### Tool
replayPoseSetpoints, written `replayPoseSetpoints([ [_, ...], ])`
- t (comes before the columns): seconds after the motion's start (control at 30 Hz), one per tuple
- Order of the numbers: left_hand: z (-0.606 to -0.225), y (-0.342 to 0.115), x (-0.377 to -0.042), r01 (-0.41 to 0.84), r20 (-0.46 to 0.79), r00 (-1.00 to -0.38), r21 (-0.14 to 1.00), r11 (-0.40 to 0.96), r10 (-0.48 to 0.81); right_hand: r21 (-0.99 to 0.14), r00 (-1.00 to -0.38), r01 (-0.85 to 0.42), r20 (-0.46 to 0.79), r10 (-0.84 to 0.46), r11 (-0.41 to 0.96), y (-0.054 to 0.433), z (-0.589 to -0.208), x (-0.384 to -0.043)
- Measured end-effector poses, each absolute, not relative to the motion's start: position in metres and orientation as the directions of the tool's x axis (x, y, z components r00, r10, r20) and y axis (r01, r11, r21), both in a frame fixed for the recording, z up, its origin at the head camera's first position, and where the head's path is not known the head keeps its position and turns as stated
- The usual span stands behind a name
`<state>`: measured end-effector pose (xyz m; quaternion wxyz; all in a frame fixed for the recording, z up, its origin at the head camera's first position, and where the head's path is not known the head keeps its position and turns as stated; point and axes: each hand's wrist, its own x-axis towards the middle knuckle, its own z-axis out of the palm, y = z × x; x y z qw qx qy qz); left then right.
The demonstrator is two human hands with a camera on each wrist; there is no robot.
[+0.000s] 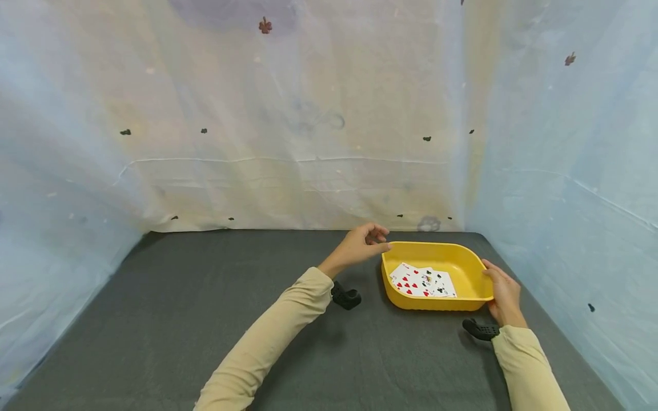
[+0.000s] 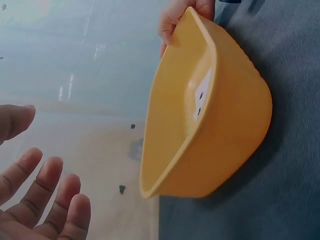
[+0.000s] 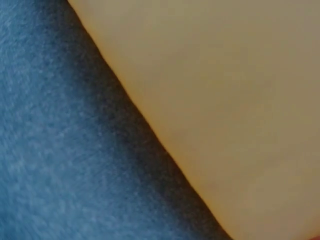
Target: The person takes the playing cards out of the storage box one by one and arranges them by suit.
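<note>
A yellow plastic tray [image 1: 432,304] with rounded corners is at the right of the dark table in the head view. Several playing cards [image 1: 422,283], hearts and clubs among them, lie face up and overlapping inside it. My right hand [image 1: 506,294] grips the tray's right end, thumb at the rim and fingers below. By the left rim is my left hand [image 1: 360,246], its fingers loosely bent. The left wrist view shows these fingers [image 2: 65,205] apart from the tray with nothing in them. In the right wrist view the tray's outer wall [image 3: 225,115] fills much of the picture, and the right hand is mostly hidden.
Dark grey cloth [image 1: 154,319] covers the table. A pale, stained sheet [image 1: 298,114] hangs behind it, with further sheeting [image 1: 581,171] along the sides. Black straps [image 1: 346,297] sit at both wrists, below the beige sleeves.
</note>
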<state>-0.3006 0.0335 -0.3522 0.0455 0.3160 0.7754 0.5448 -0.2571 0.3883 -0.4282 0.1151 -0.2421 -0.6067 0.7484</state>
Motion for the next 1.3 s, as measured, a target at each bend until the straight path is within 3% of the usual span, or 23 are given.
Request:
replayPoseSetpoints([
  [0.37,-0.359,0.060,-0.299,0.372,0.173,-0.809,0.891,0.261,0.562,-0.957,-0.858,0.100,-0.222,0.464,-0.274,0.383,-0.428,-0.255],
  [0.73,-0.370,0.083,-0.297,0.390,0.168,-0.788,0.880,0.269,0.593,-0.951,-0.852,0.088,-0.227,0.473,-0.297,0.383,-0.426,-0.252],
  [0.93,-0.373,0.093,-0.297,0.498,0.206,-0.760,0.794,0.349,0.616,-0.950,-0.859,0.072,-0.214,0.466,-0.304,0.384,-0.427,-0.252],
  [1.3,-0.376,0.110,-0.299,0.695,0.180,-0.644,0.543,0.471,0.744,-0.963,-0.857,0.090,-0.206,0.473,-0.256,0.382,-0.427,-0.253],
])
